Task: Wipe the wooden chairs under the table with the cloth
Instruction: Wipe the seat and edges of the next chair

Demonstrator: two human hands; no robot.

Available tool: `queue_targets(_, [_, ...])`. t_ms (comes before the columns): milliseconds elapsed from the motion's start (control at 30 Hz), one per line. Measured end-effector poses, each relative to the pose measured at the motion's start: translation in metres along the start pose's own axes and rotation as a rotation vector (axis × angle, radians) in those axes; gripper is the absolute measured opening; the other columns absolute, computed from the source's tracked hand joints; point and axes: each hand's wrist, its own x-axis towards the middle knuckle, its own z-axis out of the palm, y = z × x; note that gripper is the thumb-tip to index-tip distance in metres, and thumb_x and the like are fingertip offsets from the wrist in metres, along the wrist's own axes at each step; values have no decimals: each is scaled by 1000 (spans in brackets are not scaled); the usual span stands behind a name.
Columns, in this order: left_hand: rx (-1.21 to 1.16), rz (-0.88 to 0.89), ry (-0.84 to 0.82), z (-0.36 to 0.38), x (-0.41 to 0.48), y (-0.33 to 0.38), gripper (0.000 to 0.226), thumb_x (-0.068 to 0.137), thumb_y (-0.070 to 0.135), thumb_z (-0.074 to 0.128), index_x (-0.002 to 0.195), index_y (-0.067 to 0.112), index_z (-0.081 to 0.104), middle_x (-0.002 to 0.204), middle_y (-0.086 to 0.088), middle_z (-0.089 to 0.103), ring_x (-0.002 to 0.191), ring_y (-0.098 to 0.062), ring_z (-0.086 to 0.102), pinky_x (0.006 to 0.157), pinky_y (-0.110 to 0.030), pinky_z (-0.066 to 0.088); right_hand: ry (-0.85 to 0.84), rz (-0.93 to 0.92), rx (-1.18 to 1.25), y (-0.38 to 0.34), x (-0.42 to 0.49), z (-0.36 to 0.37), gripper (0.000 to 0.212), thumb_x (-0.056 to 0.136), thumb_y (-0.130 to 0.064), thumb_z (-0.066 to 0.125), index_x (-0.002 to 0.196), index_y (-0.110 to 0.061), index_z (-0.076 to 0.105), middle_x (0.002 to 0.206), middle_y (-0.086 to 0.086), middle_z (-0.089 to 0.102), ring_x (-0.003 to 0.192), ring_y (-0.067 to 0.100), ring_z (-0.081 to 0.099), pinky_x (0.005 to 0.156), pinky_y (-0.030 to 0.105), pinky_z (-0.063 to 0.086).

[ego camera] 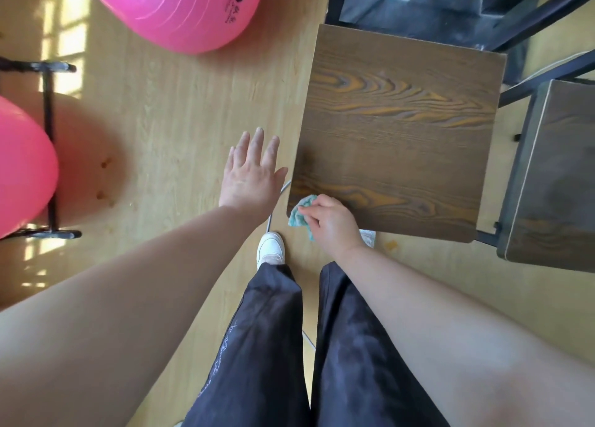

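Note:
A dark wooden chair seat point(399, 130) with orange grain stands in front of me on a black metal frame. My right hand point(331, 225) grips a bunched teal cloth point(301, 214) at the seat's near left corner. My left hand point(252, 172) hovers over the floor just left of the seat, fingers straight and spread, holding nothing. A second wooden chair seat point(557, 175) stands to the right, partly cut off by the frame edge.
Two pink exercise balls point(180, 8) point(22, 166) lie on the light wood floor, the left one in a black metal stand point(50, 150). The black table frame point(547, 11) and dark boxes sit behind the chairs. A grey cable point(273, 208) runs by my white shoe point(271, 246).

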Motion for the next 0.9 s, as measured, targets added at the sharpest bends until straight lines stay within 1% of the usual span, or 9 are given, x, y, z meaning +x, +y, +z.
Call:
queue_targets(100, [16,6,-6,-3,7,16,60,105,45,25,158,22,9,167,-6,1,153,-27,-4,124,-45,8,-38,12,16,4,5,-17,22,92,-13,63,111,-15,74,102,0,62,99,19,56,88,32,50])
queue_targets(233, [13,13,-7,-12,24,50,60,105,45,26,158,23,10,167,-4,1,153,-26,-4,124,-44,10,155,108,83,31,19,-71,23,93,-6,60,110,-11,74,100,2,62,95,21,58,83,29,50])
queue_targets(300, [1,24,-8,-15,35,72,60,105,45,26,158,23,9,167,-3,1,153,-25,-5,124,-44,9,238,178,51,56,31,-107,22,93,-7,61,109,-11,74,101,2,62,93,19,60,81,27,52])
queue_targets(433, [-12,58,19,-18,62,123,60,105,46,28,158,24,12,167,-4,3,153,-24,-4,124,-43,7,380,337,74,109,59,-179,24,96,-12,58,115,-12,72,107,1,60,95,16,59,82,17,45])
queue_targets(533, [4,79,26,-21,85,161,59,105,47,23,158,24,10,167,-4,1,153,-25,-5,124,-44,6,484,471,81,144,80,-226,26,99,-19,56,120,-18,70,117,-4,58,98,13,58,84,19,51])
queue_targets(633, [17,100,34,-25,107,196,59,105,47,21,158,24,9,167,-4,1,153,-25,-5,124,-44,7,556,520,103,171,104,-265,26,99,-21,56,121,-20,69,121,-6,56,102,11,57,85,18,51])
queue_targets(700, [20,114,42,-27,121,215,59,105,46,21,158,24,8,167,-4,2,153,-26,-5,124,-44,8,563,513,130,184,124,-285,25,99,-19,56,120,-20,69,119,-6,56,103,13,58,86,20,53])
queue_targets(767, [17,130,53,-29,132,229,59,105,46,21,158,23,9,166,-6,4,153,-26,-3,124,-44,9,535,496,130,193,143,-300,24,99,-17,55,116,-21,71,116,-7,55,103,16,58,85,26,56])
queue_targets(900, [20,147,50,-31,147,244,59,105,45,22,158,22,9,166,-6,4,153,-27,-2,124,-44,9,459,476,62,203,162,-307,21,97,-14,55,102,-23,74,114,-7,56,101,21,57,75,28,57])
